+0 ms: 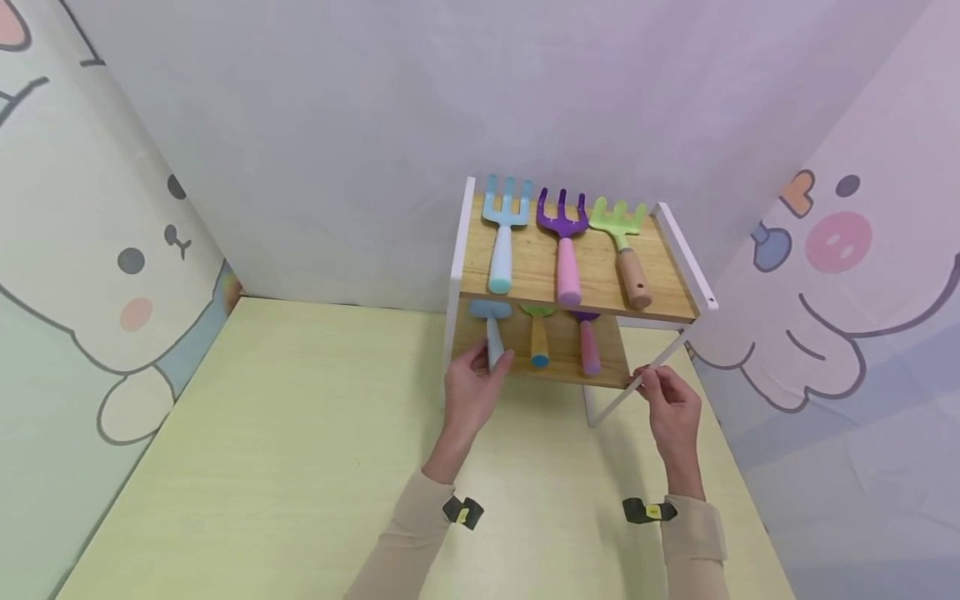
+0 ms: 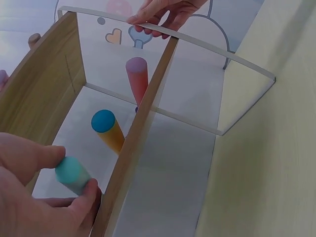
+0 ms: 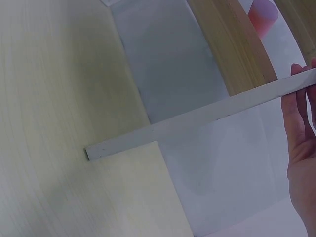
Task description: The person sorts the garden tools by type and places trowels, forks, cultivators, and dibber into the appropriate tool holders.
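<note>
My left hand (image 1: 472, 392) pinches the pale blue handle of a small garden tool (image 1: 493, 337) on the lower wooden shelf. In the left wrist view, thumb and fingers lie on either side of its turquoise handle end (image 2: 72, 174); its head is partly hidden under the upper board. Beside it lie a green tool with a yellow handle (image 1: 539, 340) and a purple one with a pink handle (image 1: 589, 346). My right hand (image 1: 673, 408) grips the white side frame (image 3: 197, 121) of the rack near the lower board's right end.
On the rack's upper board (image 1: 600, 287) lie a light blue hand fork (image 1: 501, 250), a purple fork with a pink handle (image 1: 567, 258) and a green fork with a brown handle (image 1: 632, 271). The rack stands on a pale yellow table (image 1: 300, 433), with printed cloth walls around it.
</note>
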### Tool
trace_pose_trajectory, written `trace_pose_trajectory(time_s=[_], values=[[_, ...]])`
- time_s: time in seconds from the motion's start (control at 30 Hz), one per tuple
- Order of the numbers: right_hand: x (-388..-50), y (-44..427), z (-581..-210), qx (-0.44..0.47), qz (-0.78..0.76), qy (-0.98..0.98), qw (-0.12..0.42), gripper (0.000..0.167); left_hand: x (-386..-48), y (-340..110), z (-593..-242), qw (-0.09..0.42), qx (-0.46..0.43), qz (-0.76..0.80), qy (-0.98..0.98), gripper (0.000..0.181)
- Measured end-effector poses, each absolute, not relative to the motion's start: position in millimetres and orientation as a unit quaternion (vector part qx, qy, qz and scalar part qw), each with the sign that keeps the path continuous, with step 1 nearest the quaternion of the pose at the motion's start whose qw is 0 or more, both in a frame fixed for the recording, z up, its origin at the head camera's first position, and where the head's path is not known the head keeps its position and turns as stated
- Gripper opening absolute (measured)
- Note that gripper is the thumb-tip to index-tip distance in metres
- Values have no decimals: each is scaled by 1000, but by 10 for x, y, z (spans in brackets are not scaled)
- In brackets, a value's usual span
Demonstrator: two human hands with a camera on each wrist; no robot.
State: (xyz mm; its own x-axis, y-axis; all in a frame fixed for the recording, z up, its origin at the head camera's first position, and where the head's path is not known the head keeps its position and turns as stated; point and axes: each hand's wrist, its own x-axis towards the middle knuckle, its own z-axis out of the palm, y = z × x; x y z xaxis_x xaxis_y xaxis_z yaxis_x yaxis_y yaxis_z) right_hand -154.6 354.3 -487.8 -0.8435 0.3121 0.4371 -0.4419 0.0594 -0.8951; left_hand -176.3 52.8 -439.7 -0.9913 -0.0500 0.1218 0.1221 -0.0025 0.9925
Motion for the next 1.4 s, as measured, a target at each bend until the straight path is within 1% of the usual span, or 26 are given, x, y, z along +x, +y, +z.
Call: trace_pose_trajectory(time_s=[0.13,0.3,0.43,0.57,1.03,1.23,1.4], values=[[-1552,3543,-4883,44,682,-676,275,18,-1787,529,-4422,77,-35,-692,-717,49],[-1558,3544,-4886,41,682,-676,275,19,-1806,538,-4445,99,-16,-643,-759,45],[-1559,3541,-4888,41,685,-674,274,20,-1818,549,-4488,129,-2,-601,-789,40],[-1563,3534,-4889,42,688,-671,272,20,-1831,558,-4527,151,0,-594,-790,36],[-1530,3549,-4843,37,674,-692,256,19,-1795,567,-4539,160,-6,-614,-773,35],[-1503,3559,-4808,32,668,-703,241,20,-1753,548,-4535,174,-23,-617,-767,28],[-1482,3565,-4803,22,671,-701,241,21,-1701,535,-4530,184,-38,-615,-766,22]])
